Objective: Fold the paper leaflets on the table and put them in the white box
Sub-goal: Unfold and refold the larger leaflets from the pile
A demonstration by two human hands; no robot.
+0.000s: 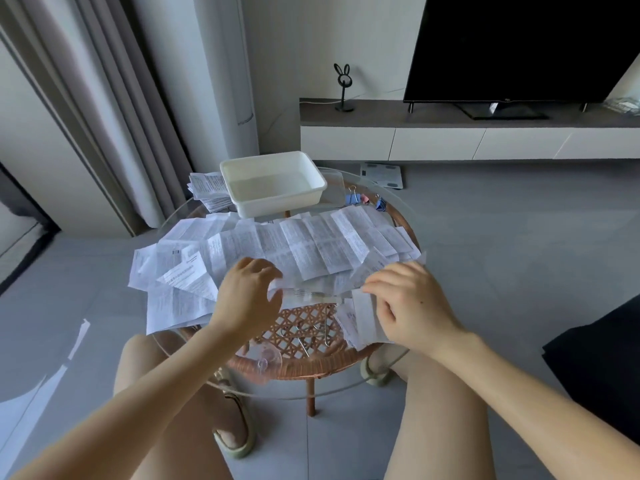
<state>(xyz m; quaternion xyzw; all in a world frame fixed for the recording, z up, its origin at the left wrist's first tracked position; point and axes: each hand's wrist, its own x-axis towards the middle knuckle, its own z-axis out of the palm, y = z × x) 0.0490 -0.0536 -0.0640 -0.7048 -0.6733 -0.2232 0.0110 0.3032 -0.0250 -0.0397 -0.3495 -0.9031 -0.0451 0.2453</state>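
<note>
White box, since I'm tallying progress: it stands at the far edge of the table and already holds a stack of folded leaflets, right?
Not quite. The head view shows the white box at the far edge of the table but empty; the stack of leaflets lies beside it.

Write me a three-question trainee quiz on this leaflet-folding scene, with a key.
1. True or false: the white rectangular plastic box already holds folded leaflets.
2. Multiple choice: the blue metal binder clips lie (A) inside the box, (B) on the round glass-topped rattan table, right of the box, (C) on the floor.
3. Short answer: what do the left hand and the right hand both pinch at the table's near side?
Key: 1 false, the box looks empty; 2 B; 3 a printed white paper leaflet.
</note>
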